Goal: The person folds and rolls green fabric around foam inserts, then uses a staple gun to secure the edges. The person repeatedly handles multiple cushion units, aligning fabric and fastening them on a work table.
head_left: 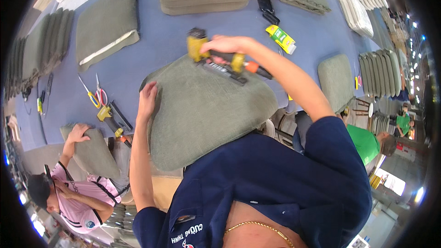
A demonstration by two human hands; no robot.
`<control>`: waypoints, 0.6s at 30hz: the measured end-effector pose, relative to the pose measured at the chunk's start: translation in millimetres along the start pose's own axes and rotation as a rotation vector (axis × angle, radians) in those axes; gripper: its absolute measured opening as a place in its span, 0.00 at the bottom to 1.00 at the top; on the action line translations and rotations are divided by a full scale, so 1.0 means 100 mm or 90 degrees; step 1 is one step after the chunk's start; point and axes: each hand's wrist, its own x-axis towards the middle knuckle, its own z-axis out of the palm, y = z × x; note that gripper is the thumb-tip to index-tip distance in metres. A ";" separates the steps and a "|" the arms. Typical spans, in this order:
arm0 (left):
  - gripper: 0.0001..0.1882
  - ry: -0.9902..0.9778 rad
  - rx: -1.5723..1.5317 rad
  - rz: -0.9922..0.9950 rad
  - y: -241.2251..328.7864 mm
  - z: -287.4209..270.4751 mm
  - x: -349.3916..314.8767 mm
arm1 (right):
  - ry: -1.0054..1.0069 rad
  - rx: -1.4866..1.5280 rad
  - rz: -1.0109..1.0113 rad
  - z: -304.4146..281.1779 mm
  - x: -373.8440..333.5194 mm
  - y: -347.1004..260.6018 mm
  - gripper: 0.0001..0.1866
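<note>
Scissors (102, 97) and a second staple gun (109, 118) lie left of the cushion (206, 115).

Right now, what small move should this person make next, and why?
Perhaps the right hand should settle the yellow-and-black staple gun on the grey-green fabric cushion: it holds the tool over the far edge, while the left hand rests at the left edge.

White lettering (187, 234) on navy shirt (285, 170), print (76, 186) on pink shirt (87, 202)

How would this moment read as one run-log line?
Left hand: on green cushion edge | Right hand: holding yellow staple gun over it, contact unclear | Table: scissors, box
</note>
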 end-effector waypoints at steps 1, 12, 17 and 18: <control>0.28 -0.001 0.123 0.025 -0.01 -0.10 -0.17 | 0.040 0.006 0.010 -0.19 -0.22 -0.05 0.24; 0.45 0.107 -0.372 -0.098 0.61 0.25 -2.31 | 0.045 0.091 0.136 -0.52 -0.41 0.45 0.24; 0.50 0.260 -0.477 -0.127 0.71 0.47 -2.48 | 0.004 -0.016 0.194 -0.50 -0.11 0.41 0.24; 0.52 0.277 -0.559 -0.135 0.73 0.51 -2.49 | -0.015 -0.018 0.159 -0.52 -0.12 0.48 0.24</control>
